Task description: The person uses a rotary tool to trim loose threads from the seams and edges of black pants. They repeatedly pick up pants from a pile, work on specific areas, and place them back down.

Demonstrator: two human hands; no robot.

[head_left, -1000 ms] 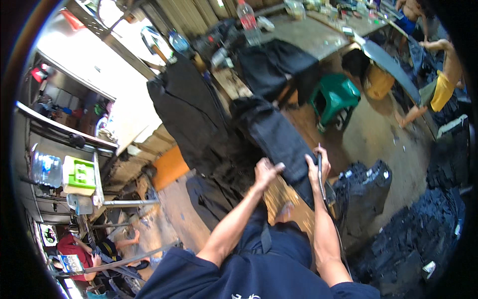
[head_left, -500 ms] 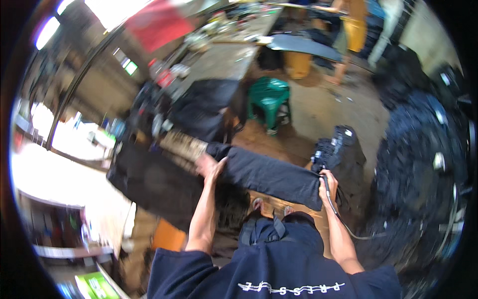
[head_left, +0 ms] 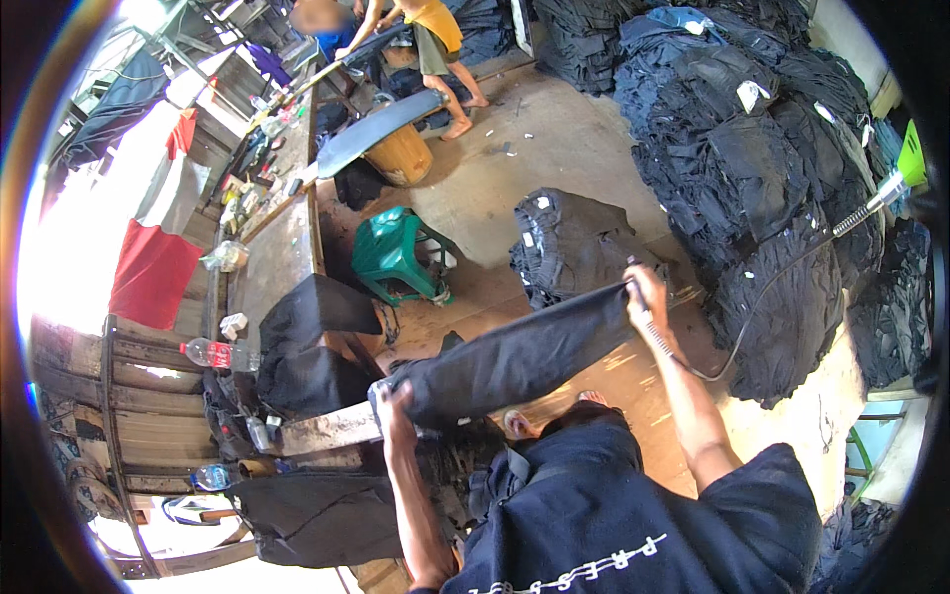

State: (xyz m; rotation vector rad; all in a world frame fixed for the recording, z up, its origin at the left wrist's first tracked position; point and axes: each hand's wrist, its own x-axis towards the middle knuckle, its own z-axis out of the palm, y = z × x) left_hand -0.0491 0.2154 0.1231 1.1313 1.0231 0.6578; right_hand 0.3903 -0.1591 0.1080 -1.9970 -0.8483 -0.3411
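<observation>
A long black trouser leg (head_left: 515, 351) stretches between my two hands, its right end higher than its left. My left hand (head_left: 396, 414) is closed at its left end, next to a pale wooden board (head_left: 332, 430). My right hand (head_left: 648, 299) grips the right end together with the dark, thin end of a hose (head_left: 727, 366). This hose loops back past my right forearm to a coiled metal fitting and a lime-green piece (head_left: 911, 158) at the far right. My right fingers partly hide what the hose ends in.
A green stool (head_left: 386, 243) and a dark garment stack (head_left: 569, 233) stand ahead. Large heaps of dark garments (head_left: 752, 158) fill the right. A cluttered bench (head_left: 282, 233) runs along the left, with a bottle (head_left: 218, 354). Other people (head_left: 435, 40) work at the far end beside a padded board (head_left: 381, 129).
My view has turned to the right. The trouser leg's right end has risen, so it now slopes up to the right. My left fingers have closed at its left end.
</observation>
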